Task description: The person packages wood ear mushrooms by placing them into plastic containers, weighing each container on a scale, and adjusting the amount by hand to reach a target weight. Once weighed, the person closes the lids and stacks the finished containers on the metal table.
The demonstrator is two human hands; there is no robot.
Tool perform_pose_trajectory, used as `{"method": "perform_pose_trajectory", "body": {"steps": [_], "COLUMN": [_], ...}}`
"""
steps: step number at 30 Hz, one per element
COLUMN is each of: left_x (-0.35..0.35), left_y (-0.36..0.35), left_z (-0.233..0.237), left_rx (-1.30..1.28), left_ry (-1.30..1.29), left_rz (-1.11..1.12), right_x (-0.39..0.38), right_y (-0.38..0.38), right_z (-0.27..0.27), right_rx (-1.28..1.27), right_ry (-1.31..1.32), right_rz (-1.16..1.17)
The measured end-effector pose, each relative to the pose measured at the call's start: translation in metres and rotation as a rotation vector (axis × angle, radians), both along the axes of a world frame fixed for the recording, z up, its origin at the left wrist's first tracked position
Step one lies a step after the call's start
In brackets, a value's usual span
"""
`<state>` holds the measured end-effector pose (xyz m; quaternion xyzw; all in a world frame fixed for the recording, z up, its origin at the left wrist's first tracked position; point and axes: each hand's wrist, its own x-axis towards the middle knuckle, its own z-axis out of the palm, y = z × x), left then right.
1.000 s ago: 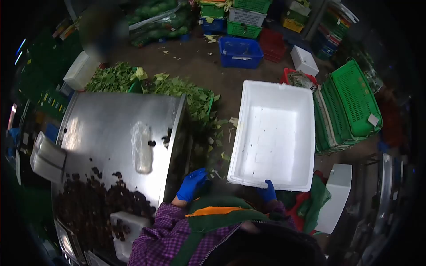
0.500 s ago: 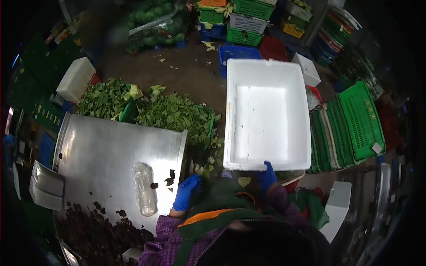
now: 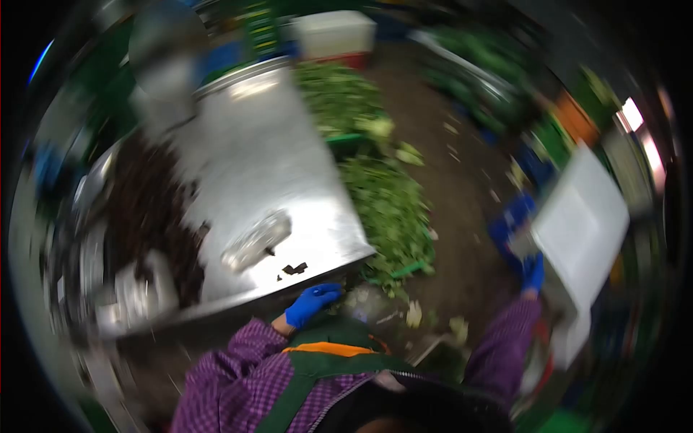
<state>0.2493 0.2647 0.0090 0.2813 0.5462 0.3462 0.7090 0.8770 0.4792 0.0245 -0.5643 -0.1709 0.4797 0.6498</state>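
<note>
A white foam box [image 3: 581,231] is tilted up at my right. My right hand [image 3: 533,273], in a blue glove, grips its near wall; the box hides part of the fingers. My left hand [image 3: 312,303], also blue-gloved, hovers in front of my green apron [image 3: 336,330] by the near edge of the steel table [image 3: 289,159]. Its fingers are stretched out and hold nothing. On the table, a roll of clear plastic bags [image 3: 258,239] lies beyond that hand, with dark scraps [image 3: 294,269] close by. Motion blurs much of the view.
A heap of dark, leafy-looking pieces [image 3: 148,216] covers the table's left side, near white containers [image 3: 148,289]. Crates of leafy greens [image 3: 386,209] stand along the table's right edge. A blue crate [image 3: 509,224] sits on the floor, where leaf scraps [image 3: 413,314] are scattered.
My view has turned left, so the table now looks rotated. The foam box, held in my right hand, has gone from facing me to tilted off at the right. My left hand stays near the apron.
</note>
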Motion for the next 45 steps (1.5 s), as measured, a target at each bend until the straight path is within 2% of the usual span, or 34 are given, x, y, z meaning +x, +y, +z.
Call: {"method": "perform_pose_trajectory", "body": {"steps": [1,2,3,4,5,6,7,9,10,12,15,17,19,20,21,22,23,25,26,28,29,30,31,32,33,35,36,38,40,41,42,44,45], "left_x": [0.004,0.003,0.0,-0.003,-0.005,-0.009,-0.016,-0.034,-0.04,-0.052,-0.066,-0.075,-0.084,-0.09,-0.096,-0.104,-0.114,-0.136,-0.152,-0.175,-0.183,-0.193,-0.203,-0.208,-0.209,-0.205,-0.201,-0.187,-0.17,-0.15,-0.143,-0.131,-0.128], "left_y": [-0.01,-0.017,-0.026,-0.038,-0.05,-0.062,-0.079,-0.114,-0.139,-0.186,-0.259,-0.3,-0.336,-0.35,-0.362,-0.373,-0.383,-0.408,-0.426,-0.46,-0.478,-0.498,-0.518,-0.541,-0.564,-0.607,-0.629,-0.671,-0.701,-0.716,-0.725,-0.702,-0.691], "left_z": [-0.004,0.0,-0.015,-0.027,-0.033,-0.035,-0.036,-0.043,-0.054,-0.075,-0.117,-0.134,-0.144,-0.149,-0.154,-0.156,-0.159,-0.166,-0.169,-0.178,-0.182,-0.183,-0.181,-0.178,-0.181,-0.195,-0.206,-0.231,-0.261,-0.299,-0.316,-0.265,-0.263], "left_rx": [-0.002,-0.056,-0.031,-0.029,-0.03,-0.036,-0.081,-0.124,-0.144,-0.238,-0.409,-0.499,-0.555,-0.554,-0.534,-0.512,-0.508,-0.442,-0.444,-0.341,-0.342,-0.352,-0.362,-0.387,-0.395,-0.394,-0.399,-0.296,-0.375,-0.423,-0.469,-0.589,-0.467], "left_ry": [0.013,0.033,0.085,0.127,0.17,0.177,0.199,0.227,0.26,0.308,0.305,0.301,0.28,0.278,0.245,0.21,0.207,0.149,0.143,0.115,0.103,0.129,0.159,0.142,0.145,0.142,0.141,0.14,0.142,0.396,0.636,1.256,0.98], "left_rz": [0.013,0.001,0.018,0.089,0.139,0.214,0.324,0.474,0.603,0.813,0.959,1.002,1.025,1.017,1.025,1.033,1.023,1.047,1.027,1.149,1.136,1.226,1.317,1.361,1.359,1.615,1.615,1.683,1.687,1.528,1.347,0.634,0.939], "right_x": [0.032,0.01,-0.024,-0.053,-0.091,-0.137,-0.183,-0.286,-0.321,-0.366,-0.415,-0.431,-0.441,-0.437,-0.423,-0.41,-0.416,-0.439,-0.459,-0.502,-0.548,-0.573,-0.611,-0.635,-0.663,-0.708,-0.723,-0.753,-0.791,-0.809,-0.826,-0.863,-0.883], "right_y": [0.031,0.047,0.058,0.057,0.035,0.006,-0.031,-0.118,-0.156,-0.226,-0.212,-0.169,-0.146,-0.125,-0.103,-0.082,-0.099,-0.136,-0.162,-0.226,-0.274,-0.317,-0.364,-0.399,-0.416,-0.432,-0.435,-0.437,-0.449,-0.456,-0.466,-0.49,-0.503], "right_z": [-0.08,-0.118,-0.164,-0.219,-0.27,-0.314,-0.355,-0.394,-0.35,-0.413,-0.303,-0.252,-0.198,-0.211,-0.255,-0.296,-0.28,-0.22,-0.213,-0.2,-0.154,-0.157,-0.111,-0.094,-0.092,-0.059,-0.058,-0.061,-0.032,-0.018,-0.014,-0.01,-0.004], "right_rx": [0.157,0.096,-0.008,-0.069,-0.014,0.124,0.35,0.001,0.166,0.534,0.13,0.705,-0.005,0.966,0.527,0.153,0.148,0.538,0.518,0.366,0.174,0.225,0.276,0.462,0.537,0.388,0.384,0.59,0.7,0.799,0.807,0.876,0.883], "right_ry": [0.004,-0.182,-0.515,-1.178,-1.653,-1.875,-1.925,-1.628,-1.157,-0.929,-0.51,-0.851,-0.948,-1.536,-1.33,-1.1,-1.106,-1.448,-1.459,-1.208,-1.237,-0.936,-1.188,-1.249,-1.361,-1.361,-1.359,-0.958,-1.012,-1.063,-1.053,-0.709,-0.694], "right_rz": [0.183,0.236,0.396,0.66,0.963,1.268,1.551,2.112,2.036,1.912,2.165,2.159,1.983,1.873,1.886,1.764,1.754,1.543,1.533,1.877,2.006,2.036,2.143,2.112,2.274,2.417,2.42,2.37,2.373,2.356,2.374,2.4,2.411]}}
